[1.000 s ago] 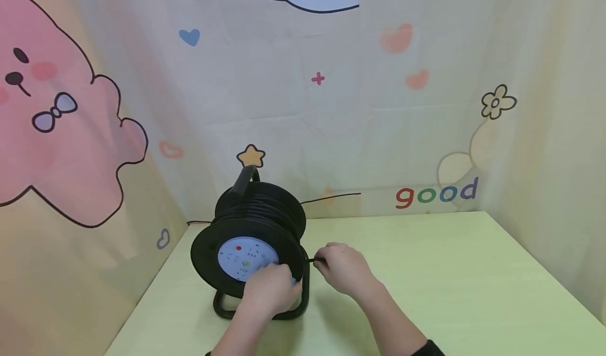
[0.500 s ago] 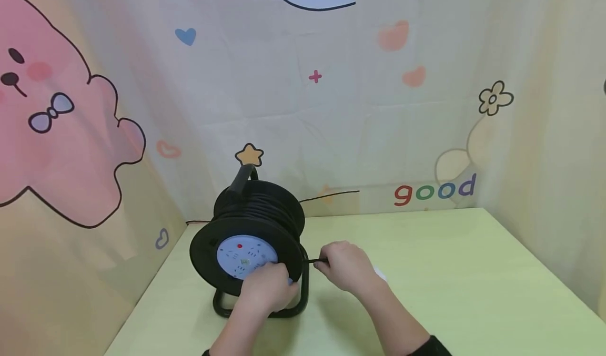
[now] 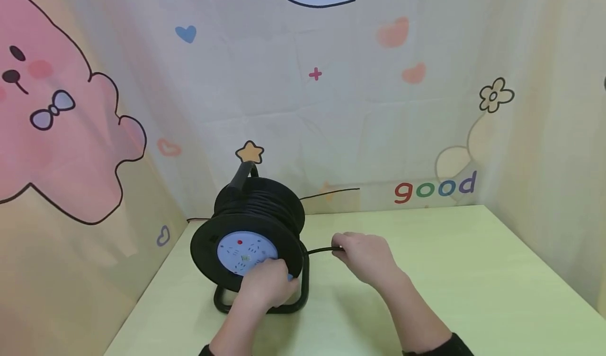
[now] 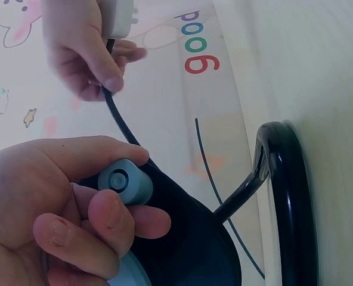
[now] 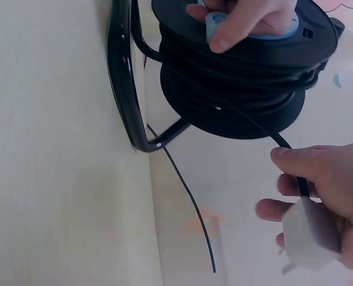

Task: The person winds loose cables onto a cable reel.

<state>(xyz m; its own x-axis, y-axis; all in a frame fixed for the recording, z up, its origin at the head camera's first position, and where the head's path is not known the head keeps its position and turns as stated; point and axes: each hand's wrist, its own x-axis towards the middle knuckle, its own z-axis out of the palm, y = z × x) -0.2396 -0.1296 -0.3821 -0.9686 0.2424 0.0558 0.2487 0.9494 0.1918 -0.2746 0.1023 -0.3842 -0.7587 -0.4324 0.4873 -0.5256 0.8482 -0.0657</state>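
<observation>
A black cable reel [image 3: 203, 256], wound with black cord, stands on its tube frame left of centre. Its round front face carries a pale blue socket panel [image 3: 241, 248] with a red dot. My left hand [image 3: 267, 282] is at the lower right of that panel, thumb and fingers around a small blue knob [image 4: 132, 183]. To the right of the reel, my right hand [image 3: 364, 256] pinches the black cable [image 3: 322, 250], which runs from the drum. In the right wrist view the cable ends in a white plug [image 5: 310, 232] lying against that hand's palm and fingers.
The reel's black tube frame [image 3: 305, 293] rests on a pale green tabletop [image 3: 473, 272]. A printed curtain [image 3: 331, 124] hangs behind the table and along its sides. The reel's carrying handle [image 3: 243, 177] rises at its top.
My right hand has moved to the right and slightly up, away from the reel, and a longer stretch of cable shows between them. My left hand stays at the knob.
</observation>
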